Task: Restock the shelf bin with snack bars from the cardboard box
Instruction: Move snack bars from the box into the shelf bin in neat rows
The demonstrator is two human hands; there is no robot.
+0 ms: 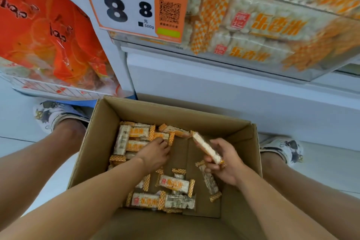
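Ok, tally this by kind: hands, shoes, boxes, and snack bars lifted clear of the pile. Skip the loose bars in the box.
Hands: 2, the left hand and the right hand
Shoes: 2, the left shoe and the right shoe
Cardboard box: 1
Snack bar lifted clear, held in the right hand: 1
Total: 6

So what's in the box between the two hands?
In the head view, only bare cardboard box floor lies between the left hand, on the far snack bars, and the right hand, gripping one snack bar.
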